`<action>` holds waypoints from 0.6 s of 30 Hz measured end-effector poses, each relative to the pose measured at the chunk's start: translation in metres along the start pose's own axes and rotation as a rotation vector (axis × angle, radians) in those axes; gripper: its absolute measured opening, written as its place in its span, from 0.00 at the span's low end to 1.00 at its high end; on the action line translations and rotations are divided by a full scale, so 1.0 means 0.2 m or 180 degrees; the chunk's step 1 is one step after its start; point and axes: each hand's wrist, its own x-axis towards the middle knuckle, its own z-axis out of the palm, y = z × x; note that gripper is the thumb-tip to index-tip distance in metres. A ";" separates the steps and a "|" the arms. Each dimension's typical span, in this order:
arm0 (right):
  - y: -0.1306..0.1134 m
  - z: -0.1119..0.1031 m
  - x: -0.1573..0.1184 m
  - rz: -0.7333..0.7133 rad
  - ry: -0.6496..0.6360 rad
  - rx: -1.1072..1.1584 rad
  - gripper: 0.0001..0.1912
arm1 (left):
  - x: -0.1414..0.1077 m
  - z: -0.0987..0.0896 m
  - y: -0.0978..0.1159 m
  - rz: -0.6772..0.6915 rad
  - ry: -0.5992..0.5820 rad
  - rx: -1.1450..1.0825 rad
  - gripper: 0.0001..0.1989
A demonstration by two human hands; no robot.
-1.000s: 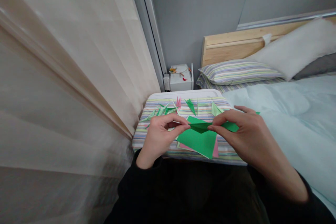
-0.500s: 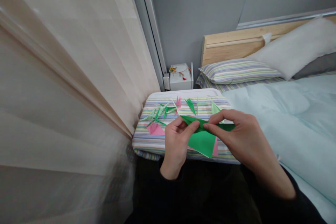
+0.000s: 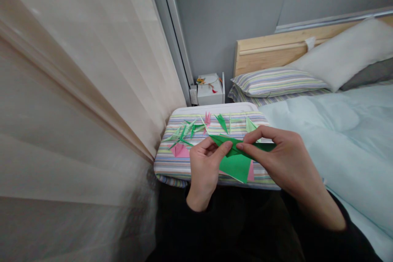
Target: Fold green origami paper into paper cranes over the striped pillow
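Green paper: We find a sheet of green origami paper in the middle of our view, held between both hands just above a striped cloth. Its upper part is creased into a narrow fold, and its lower point hangs toward us.

Left hand: Our left hand is closed on the fold's left end, with thumb and fingers pinching the paper.

Right hand: Our right hand is closed on the same fold further right, pinching it between thumb and forefinger.

Under the hands: A pink paper sheet lies partly beneath the green sheet. A second pink piece rests just beside our left hand.

Cloth: Small folded green and pink paper shapes lie scattered across it. It seems to cover a white-rimmed board, though the angle makes that hard to confirm.

Surroundings: A sheer curtain fills our left. A pale blue duvet spreads to our right, and a striped pillow lies ahead.
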 end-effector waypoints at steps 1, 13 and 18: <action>0.00 0.00 0.00 0.0015 0.0008 0.0005 0.08 | 0.00 0.00 0.00 0.0014 -0.0020 -0.0001 0.09; -0.01 0.02 -0.01 -0.0309 -0.0157 -0.0091 0.06 | -0.01 0.01 0.08 0.0266 0.0034 0.0244 0.10; -0.03 0.05 -0.05 -0.0533 -0.0139 -0.0225 0.09 | 0.00 0.00 0.07 0.0571 0.0358 0.0152 0.10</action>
